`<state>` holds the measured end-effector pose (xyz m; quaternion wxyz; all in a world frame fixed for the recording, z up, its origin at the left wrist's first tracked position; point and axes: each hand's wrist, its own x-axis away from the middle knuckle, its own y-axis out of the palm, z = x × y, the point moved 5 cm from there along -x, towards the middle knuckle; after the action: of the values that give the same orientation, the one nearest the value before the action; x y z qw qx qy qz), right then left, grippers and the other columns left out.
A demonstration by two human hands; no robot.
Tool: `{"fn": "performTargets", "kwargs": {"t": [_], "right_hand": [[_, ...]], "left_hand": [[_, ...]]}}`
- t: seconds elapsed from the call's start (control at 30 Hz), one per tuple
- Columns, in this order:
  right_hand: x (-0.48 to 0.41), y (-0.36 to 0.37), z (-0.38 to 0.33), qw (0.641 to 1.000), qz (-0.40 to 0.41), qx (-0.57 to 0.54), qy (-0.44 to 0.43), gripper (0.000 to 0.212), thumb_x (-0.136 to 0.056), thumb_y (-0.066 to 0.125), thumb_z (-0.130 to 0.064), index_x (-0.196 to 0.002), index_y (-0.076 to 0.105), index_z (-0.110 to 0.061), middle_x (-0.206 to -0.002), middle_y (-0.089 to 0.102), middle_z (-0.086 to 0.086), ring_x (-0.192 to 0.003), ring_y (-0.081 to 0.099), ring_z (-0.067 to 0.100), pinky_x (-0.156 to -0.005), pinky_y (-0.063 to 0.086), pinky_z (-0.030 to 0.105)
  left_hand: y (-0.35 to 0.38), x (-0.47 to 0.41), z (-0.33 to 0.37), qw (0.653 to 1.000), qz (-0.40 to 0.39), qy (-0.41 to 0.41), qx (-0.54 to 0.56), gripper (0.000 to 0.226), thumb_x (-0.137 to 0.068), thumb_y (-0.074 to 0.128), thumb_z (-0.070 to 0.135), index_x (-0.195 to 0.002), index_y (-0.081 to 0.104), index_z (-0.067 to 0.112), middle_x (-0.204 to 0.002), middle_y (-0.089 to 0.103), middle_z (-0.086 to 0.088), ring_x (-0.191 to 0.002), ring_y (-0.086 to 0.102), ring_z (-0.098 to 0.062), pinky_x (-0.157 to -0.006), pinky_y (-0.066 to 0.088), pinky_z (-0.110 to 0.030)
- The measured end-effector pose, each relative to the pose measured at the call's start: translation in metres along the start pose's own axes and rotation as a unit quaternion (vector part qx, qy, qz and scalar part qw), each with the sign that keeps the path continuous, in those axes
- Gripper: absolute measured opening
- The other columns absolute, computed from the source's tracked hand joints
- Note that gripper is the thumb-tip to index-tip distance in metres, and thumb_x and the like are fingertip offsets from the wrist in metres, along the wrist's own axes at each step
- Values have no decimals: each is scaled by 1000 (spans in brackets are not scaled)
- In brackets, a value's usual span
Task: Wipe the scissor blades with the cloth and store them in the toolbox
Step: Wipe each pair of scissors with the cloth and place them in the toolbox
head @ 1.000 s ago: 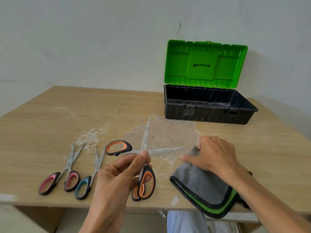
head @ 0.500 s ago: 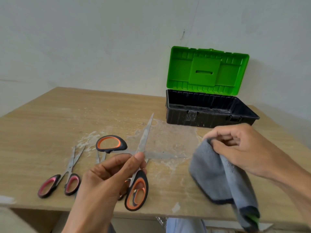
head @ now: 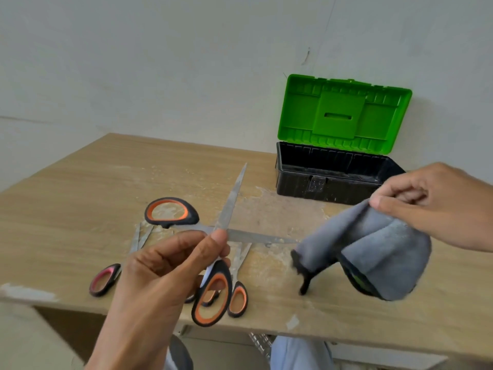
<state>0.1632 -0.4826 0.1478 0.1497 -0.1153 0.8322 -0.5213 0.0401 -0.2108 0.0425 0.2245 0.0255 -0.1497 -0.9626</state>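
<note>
Scissors with orange-and-black handles (head: 230,202) were held above the table (head: 80,188), blades spread wide, one pointing away toward the wall and the other sideways toward the cloth (head: 373,247). The left hand (head: 165,273) pinched them at the pivot between thumb and fingers. The right hand (head: 437,206), raised to the right, gripped the grey cloth by a gathered edge, and it hung in folds close to the sideways blade's tip. A pink-handled pair (head: 104,280) and a smaller orange-handled pair (head: 237,299) lay on the table below the left hand. Behind stood the toolbox (head: 330,182), its green lid (head: 344,113) upright.
</note>
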Motion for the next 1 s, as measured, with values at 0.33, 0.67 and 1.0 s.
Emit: {"fn": "performTargets", "kwargs": {"t": [0.33,0.67,1.0], "right_hand": [[26,42,2,978,-119,-169,37,40,-78,74,-69,-86,86,-32,-84,81,16,-90,77,41,-87,59,58],[38,49,-32,980,-34,-171,-99,72,-88,56,-73,-104,76,-6,-95,73,27,-90,72,46,-77,59,57],[71,83,-78,964,37,65,-254,47,-100,38,-68,-108,77,-44,-68,47,-17,-45,43,-2,-37,40,19]], "left_hand": [[17,12,1,1000,-24,1,-9,25,-61,78,26,-66,77,2,-59,70,-8,-45,56,-6,-43,42,-12],[19,15,3,990,-35,41,-133,23,-62,78,35,-66,79,12,-66,76,-7,-57,67,-11,-58,52,-21],[21,18,-4,989,-21,64,-134,19,-62,80,28,-69,80,11,-70,77,-12,-71,75,-32,-71,60,-44]]}}
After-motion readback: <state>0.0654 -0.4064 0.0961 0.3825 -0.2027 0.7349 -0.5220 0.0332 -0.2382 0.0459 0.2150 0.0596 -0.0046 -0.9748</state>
